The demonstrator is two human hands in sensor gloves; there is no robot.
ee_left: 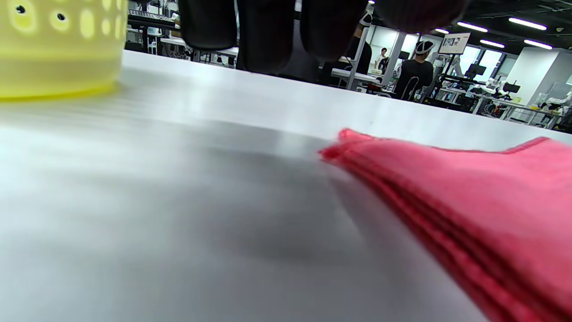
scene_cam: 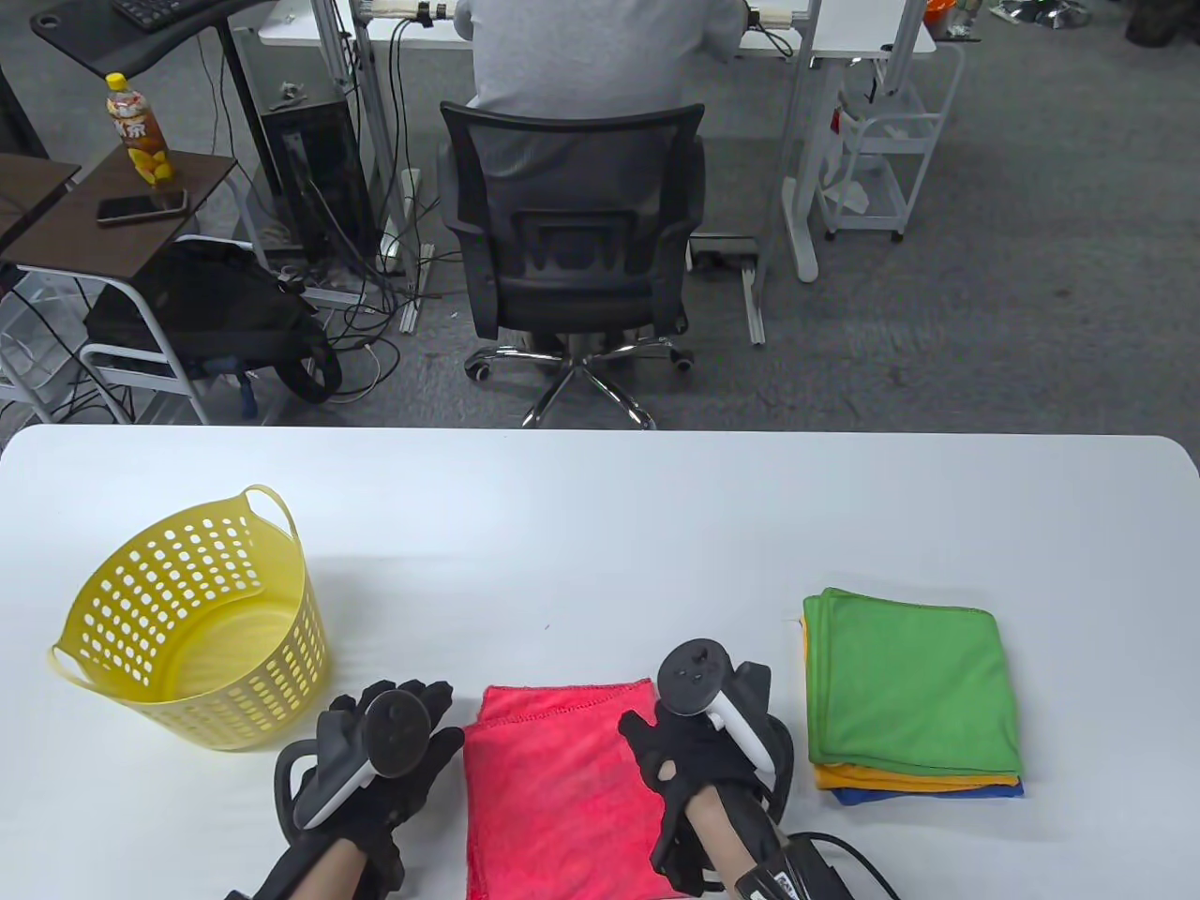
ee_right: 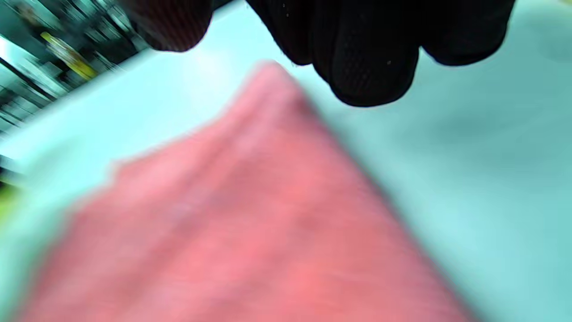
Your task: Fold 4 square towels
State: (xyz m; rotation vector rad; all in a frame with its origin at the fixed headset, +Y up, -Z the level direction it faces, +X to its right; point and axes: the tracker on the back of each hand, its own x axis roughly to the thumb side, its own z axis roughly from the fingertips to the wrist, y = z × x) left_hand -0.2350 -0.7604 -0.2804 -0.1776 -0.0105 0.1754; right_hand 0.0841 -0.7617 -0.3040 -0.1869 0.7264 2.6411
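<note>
A red towel [scene_cam: 553, 787], folded into several layers, lies at the table's front middle; its layered edge [ee_left: 447, 201] shows in the left wrist view. My left hand [scene_cam: 412, 717] lies on the table just left of the towel, fingers [ee_left: 268, 31] straight and holding nothing. My right hand [scene_cam: 698, 741] hovers over the towel's right edge. Its fingertips [ee_right: 366, 58] hang above the towel's far corner [ee_right: 268, 85] without gripping it. To the right sits a stack of folded towels [scene_cam: 909, 694], green on top of orange and blue.
A yellow perforated basket [scene_cam: 103, 600] stands at the left, close to my left hand, also seen as the basket's wall [ee_left: 58, 49]. Beyond the table's far edge a person sits in a black office chair [scene_cam: 572, 234].
</note>
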